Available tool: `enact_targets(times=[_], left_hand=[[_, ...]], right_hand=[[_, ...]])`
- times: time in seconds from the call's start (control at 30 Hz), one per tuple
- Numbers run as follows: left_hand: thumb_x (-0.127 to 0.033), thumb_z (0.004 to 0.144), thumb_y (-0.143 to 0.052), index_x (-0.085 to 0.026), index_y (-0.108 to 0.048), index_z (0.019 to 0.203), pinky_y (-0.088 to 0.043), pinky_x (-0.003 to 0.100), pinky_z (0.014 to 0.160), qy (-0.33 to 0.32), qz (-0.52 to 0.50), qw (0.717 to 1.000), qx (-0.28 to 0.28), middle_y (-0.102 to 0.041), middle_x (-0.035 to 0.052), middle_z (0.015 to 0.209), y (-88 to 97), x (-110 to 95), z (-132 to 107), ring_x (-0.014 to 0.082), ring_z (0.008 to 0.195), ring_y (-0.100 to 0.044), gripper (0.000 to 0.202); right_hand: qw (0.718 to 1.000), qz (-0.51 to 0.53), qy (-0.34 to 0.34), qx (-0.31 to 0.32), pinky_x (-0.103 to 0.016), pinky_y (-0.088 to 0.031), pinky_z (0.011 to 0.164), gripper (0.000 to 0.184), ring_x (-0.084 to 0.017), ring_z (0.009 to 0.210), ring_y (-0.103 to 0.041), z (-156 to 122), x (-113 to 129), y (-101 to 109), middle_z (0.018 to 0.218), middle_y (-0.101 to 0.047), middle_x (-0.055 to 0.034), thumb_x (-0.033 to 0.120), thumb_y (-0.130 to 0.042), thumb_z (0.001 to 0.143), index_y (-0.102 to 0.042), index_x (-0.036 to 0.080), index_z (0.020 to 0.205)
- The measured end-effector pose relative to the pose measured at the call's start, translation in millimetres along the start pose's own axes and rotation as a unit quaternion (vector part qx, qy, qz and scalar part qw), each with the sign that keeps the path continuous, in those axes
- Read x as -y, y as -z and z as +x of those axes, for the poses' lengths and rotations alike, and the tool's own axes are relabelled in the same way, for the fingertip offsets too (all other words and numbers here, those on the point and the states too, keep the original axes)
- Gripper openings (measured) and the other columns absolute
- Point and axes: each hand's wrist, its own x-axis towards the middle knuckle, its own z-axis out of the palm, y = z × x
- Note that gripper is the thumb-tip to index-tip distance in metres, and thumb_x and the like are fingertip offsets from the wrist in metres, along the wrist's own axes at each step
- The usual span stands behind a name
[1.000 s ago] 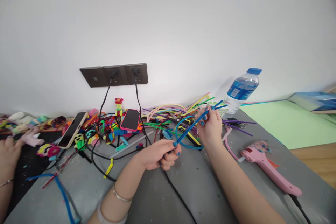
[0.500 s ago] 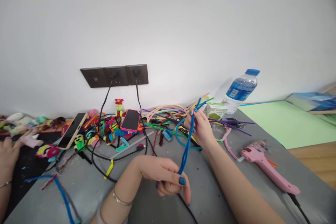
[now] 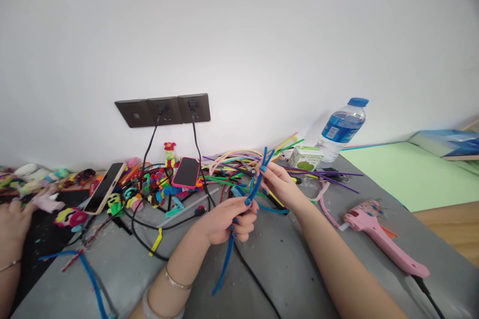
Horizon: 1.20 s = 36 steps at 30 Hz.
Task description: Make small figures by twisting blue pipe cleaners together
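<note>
A bundle of blue pipe cleaners [image 3: 223, 270] is held between both hands above the grey table. My left hand [image 3: 234, 219] is wrapped round its middle, and the lower ends hang out below the fist. Higher up, my right hand [image 3: 275, 182] pinches the bundle, with two loose tips sticking up past the fingertips. The two hands nearly meet. Another blue pipe cleaner [image 3: 90, 274] lies bent on the table at the lower left. Behind my hands spreads a pile of coloured pipe cleaners [image 3: 239, 157].
A pink glue gun [image 3: 389, 244] lies at the right, near a water bottle [image 3: 342, 129] and a small green-and-white box [image 3: 305, 158]. Black cables [image 3: 149, 227] run across the table from the wall sockets [image 3: 162, 109]. Two phones lie among small figures. Another person's hand [image 3: 15, 229] rests at the far left.
My left hand has moved up along the bundle towards my right hand and closed round it, so its lower ends now show below. My right hand has shifted slightly left and down.
</note>
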Motion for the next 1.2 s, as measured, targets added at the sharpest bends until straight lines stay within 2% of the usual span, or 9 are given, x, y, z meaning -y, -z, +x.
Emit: enact_targets(times=[0.17,0.3,0.37,0.43,0.63,0.8,0.9,1.07,1.2], left_hand=[[-0.046,0.092,-0.052,-0.021,-0.04,0.074,-0.011,0.017,0.039,0.006,-0.023,1.0,-0.018,-0.015,-0.0107,0.051,1.8,-5.5,-1.1,0.007,0.043,-0.004,0.033],[-0.048,0.087,-0.06,-0.022,-0.041,0.078,-0.01,0.017,0.038,-0.079,-0.058,0.991,-0.089,-0.016,-0.0117,0.051,6.5,-6.4,1.6,0.0065,0.043,-0.002,0.034],[-0.046,0.086,-0.063,-0.021,-0.042,0.078,-0.01,0.018,0.039,-0.12,-0.074,0.981,-0.134,-0.017,-0.0118,0.051,9.2,-6.4,4.3,0.0062,0.043,-0.002,0.033],[-0.043,0.088,-0.062,-0.021,-0.042,0.078,-0.01,0.018,0.039,-0.15,-0.081,0.97,-0.173,-0.018,-0.0118,0.05,11.3,-6.1,6.8,0.0059,0.043,-0.004,0.031],[-0.036,0.09,-0.057,-0.019,-0.046,0.08,-0.011,0.019,0.04,-0.184,-0.075,0.953,-0.228,-0.02,-0.012,0.05,13.1,-6.1,9.5,0.005,0.041,-0.007,0.023],[-0.041,0.085,-0.063,-0.019,-0.045,0.078,-0.012,0.019,0.04,-0.173,-0.051,0.955,-0.234,-0.02,-0.0126,0.049,11.6,-6.6,9.3,0.0044,0.041,-0.009,0.029],[-0.043,0.077,-0.071,-0.02,-0.044,0.078,-0.011,0.019,0.041,-0.176,-0.007,0.954,-0.243,-0.021,-0.0133,0.05,8.9,-6.4,9.1,0.0035,0.041,-0.011,0.036],[-0.044,0.072,-0.076,-0.018,-0.052,0.095,-0.011,0.02,0.043,-0.173,0.063,0.948,-0.261,-0.021,-0.0144,0.051,4.5,-2.8,9.8,0.0032,0.042,-0.013,0.042],[-0.054,0.069,-0.075,-0.016,-0.053,0.084,-0.013,0.022,0.044,-0.143,0.11,0.953,-0.243,-0.024,-0.0139,0.049,3.9,3.1,12.2,0.0027,0.042,-0.017,0.047]], right_hand=[[0.982,-0.156,0.068,-0.087,-0.031,-0.045,0.061,0.036,-0.018,0.064,-0.056,4.8,-5.1,10.7,0.076,-0.064,-0.0041,0.048,-0.042,0.096,-0.065,0.021,0.092],[0.876,-0.451,0.131,-0.108,-0.046,-0.04,0.095,0.032,-0.027,0.105,-0.058,5.1,-14.2,21.5,0.108,-0.069,-0.0094,0.018,-0.039,0.092,-0.069,0.023,0.104],[0.822,-0.546,0.125,-0.102,-0.05,-0.034,0.099,0.036,-0.028,0.108,-0.057,4.5,-18.8,25.1,0.109,-0.07,-0.0074,0.011,-0.042,0.087,-0.071,0.026,0.104],[0.796,-0.584,0.118,-0.106,-0.053,-0.031,0.1,0.032,-0.028,0.104,-0.059,4.2,-20.2,27.1,0.101,-0.072,-0.0058,0.013,-0.047,0.086,-0.073,0.027,0.097],[0.823,-0.539,0.136,-0.116,-0.041,-0.043,0.087,0.03,-0.025,0.098,-0.062,5.5,-10.6,33.3,0.097,-0.072,-0.0071,0.017,-0.046,0.089,-0.074,0.025,0.098],[0.8,-0.587,0.108,-0.062,-0.044,-0.039,0.091,0.04,-0.025,0.098,-0.06,5.3,-19.7,41.5,0.099,-0.073,-0.0057,0.003,-0.045,0.075,-0.075,0.024,0.09],[0.806,-0.573,0.124,-0.086,-0.046,-0.039,0.091,0.034,-0.026,0.096,-0.06,5.1,-16.9,39.5,0.094,-0.071,-0.007,0.007,-0.044,0.081,-0.074,0.023,0.084],[0.818,-0.512,0.254,-0.061,-0.049,-0.04,0.095,0.033,-0.027,0.109,-0.055,2.4,1.5,14.4,0.114,-0.065,-0.0079,0.01,-0.046,0.089,-0.075,0.027,0.09],[0.824,-0.475,0.308,-0.031,-0.049,-0.041,0.099,0.036,-0.027,0.12,-0.051,-1.4,0.0,-12.9,0.125,-0.059,-0.0069,0.009,-0.046,0.09,-0.074,0.031,0.095]])
